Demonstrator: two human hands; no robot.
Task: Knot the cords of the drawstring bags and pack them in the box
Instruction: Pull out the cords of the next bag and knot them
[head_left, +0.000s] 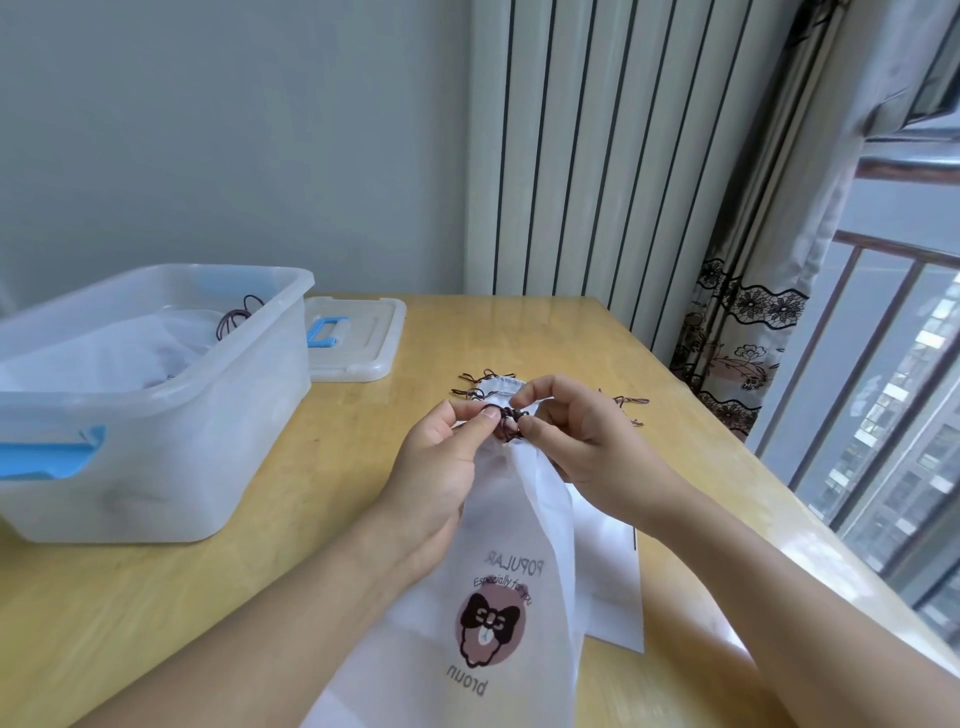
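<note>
Both hands (511, 431) pinch the bag's (498, 587) cord (510, 420); box (156, 395) well left; bare table (675, 452) right.

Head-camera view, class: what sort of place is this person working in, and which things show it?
Probably a room in a high-rise flat: a wooden table stands by a window with patterned curtains, and tower blocks show outside, level with it.

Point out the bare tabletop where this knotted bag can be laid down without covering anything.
Bare wood lies between the box and the left hand, and along the near left edge of the table. Beyond the hands it is crowded: unknotted bags and loose cords.
</note>
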